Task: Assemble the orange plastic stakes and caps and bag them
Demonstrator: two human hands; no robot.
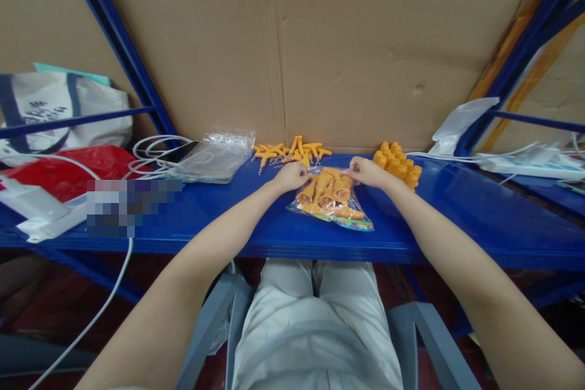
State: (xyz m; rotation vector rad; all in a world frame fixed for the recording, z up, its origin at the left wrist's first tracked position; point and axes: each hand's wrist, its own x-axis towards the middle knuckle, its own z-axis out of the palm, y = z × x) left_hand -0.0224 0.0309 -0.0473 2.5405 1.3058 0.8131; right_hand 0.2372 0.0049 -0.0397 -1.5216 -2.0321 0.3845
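Observation:
A clear plastic bag (329, 195) with several orange cone-shaped plastic pieces inside lies on the blue table in front of me. Its printed, colourful edge points toward me. My left hand (292, 176) pinches the far left corner of the bag, and my right hand (363, 170) pinches the far right corner. Just beyond the bag is a loose pile of orange branching plastic pieces (297, 147) with small metal-looking spirals among them. Stacked orange cup-like pieces (397, 164) stand to the right, partly behind my right forearm.
Flat clear bags (214, 157) are piled at the left back of the blue table (439, 207). White cables (158, 149), a red bag (86, 164) and a power strip (55, 219) lie farther left. Blue shelf posts (123, 42) flank a cardboard wall (347, 42). At right is a white plastic piece (461, 125).

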